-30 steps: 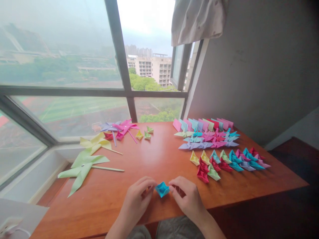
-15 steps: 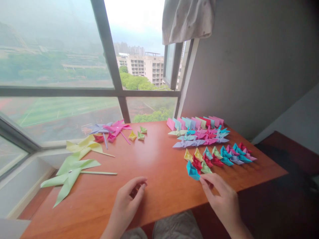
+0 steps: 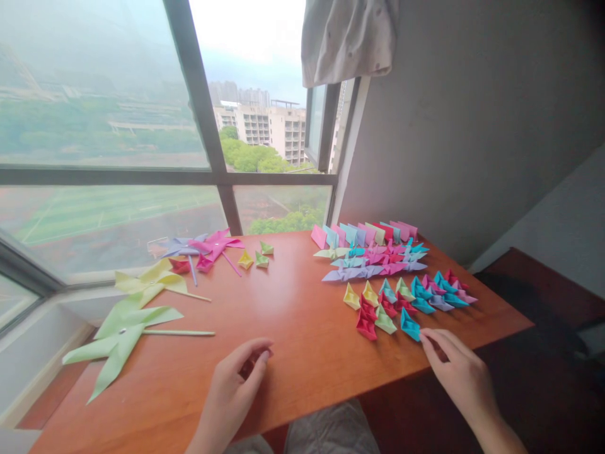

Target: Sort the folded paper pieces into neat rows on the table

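My right hand (image 3: 458,366) pinches one tip of a blue paper boat (image 3: 410,325) between thumb and fingertips, at the near right of the folded boats. Just left of it sit a pale green paper boat (image 3: 385,320) and a red paper boat (image 3: 367,325). Behind these, several more boats stand in rows, among them a yellow paper boat (image 3: 351,296). Near the table's front edge, my left hand (image 3: 239,378) rests with its fingers curled in and thumb close to the index finger; nothing shows in it.
On the wooden table (image 3: 293,340), a green pinwheel (image 3: 123,331), a yellow pinwheel (image 3: 154,282) and a pink pinwheel (image 3: 217,246) lie at left. Small green and yellow folded pieces (image 3: 246,259) sit near the window. Paper cranes (image 3: 350,273) and upright folded papers (image 3: 380,233) line the back right.
My right hand has carried the blue boat to the right, uncovering the red boat behind it. My left hand has hardly moved. The whole view has shifted slightly.
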Available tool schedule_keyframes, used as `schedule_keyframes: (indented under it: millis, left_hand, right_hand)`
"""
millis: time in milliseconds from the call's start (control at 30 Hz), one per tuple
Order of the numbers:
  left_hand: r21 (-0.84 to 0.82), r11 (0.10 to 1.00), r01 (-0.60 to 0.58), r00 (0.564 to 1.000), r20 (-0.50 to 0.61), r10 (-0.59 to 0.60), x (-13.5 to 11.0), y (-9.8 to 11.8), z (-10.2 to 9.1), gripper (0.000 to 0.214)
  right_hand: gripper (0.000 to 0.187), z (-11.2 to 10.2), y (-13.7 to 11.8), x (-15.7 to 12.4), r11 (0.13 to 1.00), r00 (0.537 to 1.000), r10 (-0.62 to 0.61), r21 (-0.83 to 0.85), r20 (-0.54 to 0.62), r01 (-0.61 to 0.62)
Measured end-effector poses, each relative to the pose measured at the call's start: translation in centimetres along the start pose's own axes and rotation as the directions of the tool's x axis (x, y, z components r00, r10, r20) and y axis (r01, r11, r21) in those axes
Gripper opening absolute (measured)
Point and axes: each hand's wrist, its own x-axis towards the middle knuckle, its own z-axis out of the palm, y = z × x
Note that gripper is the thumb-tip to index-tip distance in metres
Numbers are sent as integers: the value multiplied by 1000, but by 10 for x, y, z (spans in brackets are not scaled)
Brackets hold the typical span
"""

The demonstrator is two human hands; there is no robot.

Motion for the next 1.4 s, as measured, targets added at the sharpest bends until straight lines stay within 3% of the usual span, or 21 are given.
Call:
schedule_keyframes:
  millis: [867, 1033, 1200, 1400]
  left_hand:
    - [39, 999, -24, 1000, 3, 24, 1, 6, -1, 24]
    - [31, 999, -24, 1000, 5, 24, 2, 4, -1, 24]
    - [28, 1000, -14, 1000, 25, 13, 5, 12, 0, 25]
    - [183, 980, -79, 997, -8, 82, 43, 22, -15, 29]
  right_hand:
    - [27, 18, 2, 8, 999, 997, 32, 1, 70, -32]
    - [28, 9, -5, 14, 996, 996, 93, 2, -3, -93]
    - [22, -2, -57, 33, 983, 994, 89, 165, -58, -79]
    - [18, 23, -159, 42, 836, 987, -152, 539, 42, 106]
